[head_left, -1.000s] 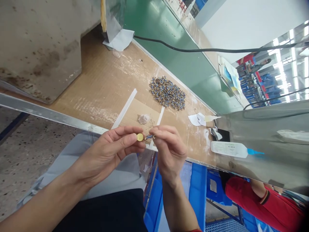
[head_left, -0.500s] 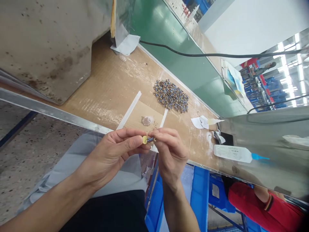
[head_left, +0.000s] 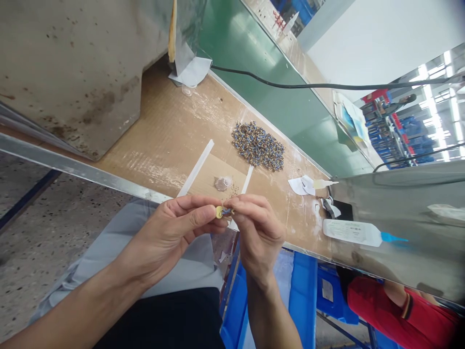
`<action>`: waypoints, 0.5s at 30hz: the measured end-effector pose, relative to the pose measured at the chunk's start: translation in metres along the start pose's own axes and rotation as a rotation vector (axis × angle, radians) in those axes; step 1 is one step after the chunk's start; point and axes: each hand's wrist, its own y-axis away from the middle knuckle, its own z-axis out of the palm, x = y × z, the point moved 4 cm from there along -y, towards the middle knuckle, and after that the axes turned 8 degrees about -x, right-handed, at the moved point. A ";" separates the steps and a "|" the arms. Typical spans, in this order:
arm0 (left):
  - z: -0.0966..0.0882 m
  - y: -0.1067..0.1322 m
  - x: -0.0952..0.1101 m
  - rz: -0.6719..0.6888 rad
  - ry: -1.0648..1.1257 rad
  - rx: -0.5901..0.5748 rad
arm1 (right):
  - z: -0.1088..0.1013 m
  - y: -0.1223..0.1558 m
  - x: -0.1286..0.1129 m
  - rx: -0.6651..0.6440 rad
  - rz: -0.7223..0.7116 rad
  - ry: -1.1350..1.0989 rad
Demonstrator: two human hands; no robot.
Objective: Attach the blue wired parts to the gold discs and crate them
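My left hand (head_left: 174,231) pinches a small round brass-coloured disc (head_left: 219,212) between thumb and fingers. My right hand (head_left: 254,228) is closed in a pinch on a tiny blue part (head_left: 227,211) that touches the disc's right side. Both hands hover over the near metal edge of the bench, above my lap. On the brown bench top behind them lies a heap of small blue and brass parts (head_left: 258,146). A small clear dish (head_left: 221,183) with a few tiny grains beside it sits just beyond my fingers.
A white glue bottle with a blue tip (head_left: 354,232) lies at the right, near scraps of white paper (head_left: 303,184). A grey stained machine housing (head_left: 72,63) fills the left. A green conveyor belt (head_left: 276,92) runs behind. Blue crates (head_left: 301,295) stand below; a red-sleeved person (head_left: 399,310) sits to the right.
The hands have stayed together on the disc and blue part; the disc has tilted slightly. The view shifted a little, so the bench items appear lower and further right.
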 end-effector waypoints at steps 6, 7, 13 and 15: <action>0.001 0.000 0.000 0.003 -0.006 0.003 | -0.001 -0.002 -0.003 -0.013 -0.016 0.023; 0.001 0.000 0.001 0.003 -0.008 0.004 | -0.001 -0.002 -0.003 -0.014 -0.019 0.030; 0.000 0.002 0.000 -0.011 -0.024 0.006 | -0.003 -0.002 -0.003 -0.012 -0.041 0.081; 0.000 0.002 -0.001 -0.012 -0.033 0.012 | -0.004 -0.002 -0.004 -0.007 -0.052 0.116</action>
